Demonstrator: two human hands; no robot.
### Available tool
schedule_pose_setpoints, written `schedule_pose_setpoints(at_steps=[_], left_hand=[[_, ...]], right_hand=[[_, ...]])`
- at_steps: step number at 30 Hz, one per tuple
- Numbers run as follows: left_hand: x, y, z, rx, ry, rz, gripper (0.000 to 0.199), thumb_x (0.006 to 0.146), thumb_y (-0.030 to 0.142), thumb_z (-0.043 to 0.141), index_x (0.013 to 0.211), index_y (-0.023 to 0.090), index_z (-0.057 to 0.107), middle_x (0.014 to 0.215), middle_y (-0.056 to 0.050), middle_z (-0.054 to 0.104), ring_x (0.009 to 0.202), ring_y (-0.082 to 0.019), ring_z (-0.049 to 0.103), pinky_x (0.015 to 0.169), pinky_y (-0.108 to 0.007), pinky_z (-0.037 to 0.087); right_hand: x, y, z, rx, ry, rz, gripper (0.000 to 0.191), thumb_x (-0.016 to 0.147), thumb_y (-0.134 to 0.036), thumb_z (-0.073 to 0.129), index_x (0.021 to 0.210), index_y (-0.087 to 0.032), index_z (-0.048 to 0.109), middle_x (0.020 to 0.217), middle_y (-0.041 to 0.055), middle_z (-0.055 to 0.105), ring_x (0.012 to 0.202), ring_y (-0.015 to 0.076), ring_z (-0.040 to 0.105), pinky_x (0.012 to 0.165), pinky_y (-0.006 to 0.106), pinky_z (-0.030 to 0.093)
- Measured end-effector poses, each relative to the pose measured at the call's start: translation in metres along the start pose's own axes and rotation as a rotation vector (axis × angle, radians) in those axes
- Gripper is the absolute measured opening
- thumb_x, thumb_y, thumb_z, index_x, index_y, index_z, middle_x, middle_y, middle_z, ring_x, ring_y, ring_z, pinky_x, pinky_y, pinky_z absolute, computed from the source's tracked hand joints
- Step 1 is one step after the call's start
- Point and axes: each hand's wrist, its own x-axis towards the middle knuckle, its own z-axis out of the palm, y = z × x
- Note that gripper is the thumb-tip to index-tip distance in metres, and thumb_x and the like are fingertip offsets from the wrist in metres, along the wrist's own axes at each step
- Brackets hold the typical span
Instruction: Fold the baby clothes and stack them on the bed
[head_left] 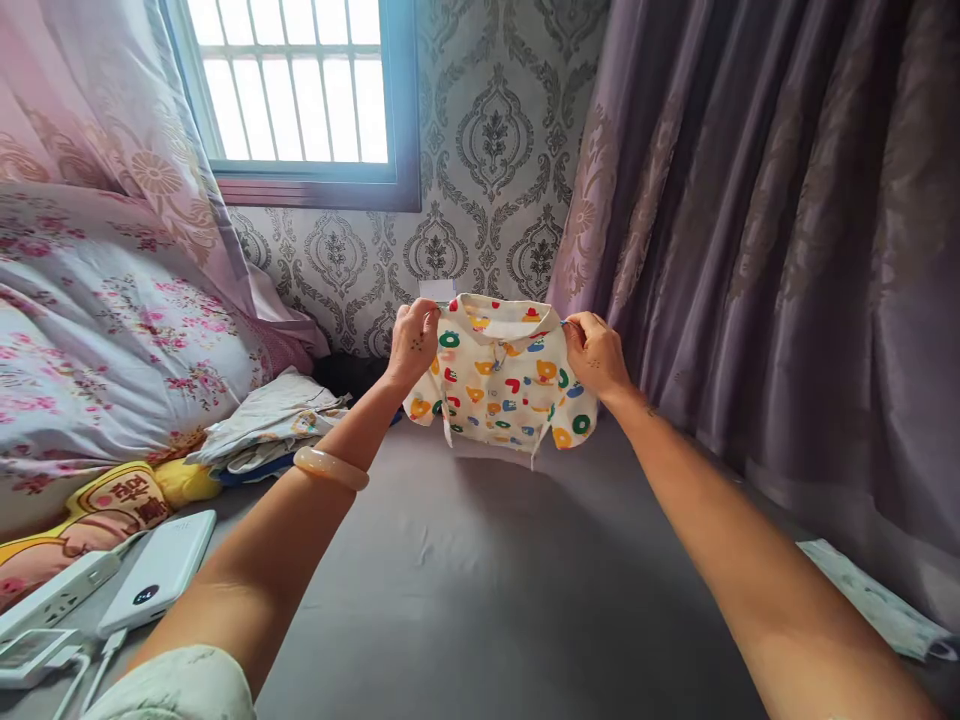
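A small cream shirt [495, 385] with a collar and colourful letter-like prints hangs spread between my hands, above a grey sheet [465, 580]. My left hand [413, 345] pinches it at one shoulder, fingers closed. At the other shoulder, my right hand [596, 352] is closed on the cloth the same way. Both short sleeves droop outward, and the lower hem hangs close over the sheet. A small white rectangle [437, 290] shows just above my left hand; I cannot tell what it is.
At left are folded clothes [274, 415], a yellow plush item [127, 500], a white power bank [161, 570], a power strip [60, 595] with cables, and floral bedding [112, 340]. Purple curtains [750, 220] hang at right, above a pale packet-like thing [874, 598]. A barred window [292, 90] is behind.
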Motion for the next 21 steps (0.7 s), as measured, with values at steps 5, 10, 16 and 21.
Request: schedule_pose_setpoints(at_steps=[5,10,16,21], left_hand=[[-0.023,0.019,-0.022,0.273,0.103,0.128,0.025,0.098,0.034,0.04,0.105,0.021,0.06,0.102,-0.01,0.054,0.104,-0.026,0.049,0.093,-0.041,0.035],[-0.031,0.044,-0.07,0.434,0.103,0.216,0.031,0.099,0.037,0.038,0.109,0.023,0.063,0.11,-0.012,0.054,0.108,-0.028,0.047,0.096,-0.045,0.032],[-0.018,0.074,-0.113,0.464,0.037,0.315,0.03,0.097,0.035,0.043,0.104,0.019,0.067,0.104,-0.009,0.055,0.109,-0.027,0.05,0.098,-0.046,0.034],[-0.016,0.046,-0.091,0.372,-0.318,0.176,0.025,0.087,0.03,0.05,0.092,0.019,0.072,0.089,-0.004,0.057,0.094,-0.02,0.056,0.091,-0.037,0.041]], right_hand=[[-0.021,-0.017,-0.019,-0.141,0.065,-0.033,0.04,0.102,-0.043,0.026,0.104,-0.021,0.06,0.102,0.0096,0.063,0.097,0.0236,0.06,0.08,0.033,0.046],[-0.027,-0.043,-0.073,-0.158,-0.098,-0.039,0.039,0.101,-0.048,0.031,0.113,-0.024,0.06,0.112,0.0088,0.063,0.107,0.0254,0.058,0.084,0.035,0.046],[-0.009,-0.056,-0.118,0.092,-0.284,0.018,0.034,0.094,-0.052,0.049,0.108,-0.025,0.065,0.095,0.0067,0.07,0.087,0.0226,0.064,0.081,0.035,0.049],[-0.011,-0.029,-0.085,0.361,-0.687,0.273,0.036,0.088,-0.053,0.057,0.099,-0.021,0.068,0.088,0.0057,0.071,0.073,0.0176,0.062,0.061,0.027,0.049]])
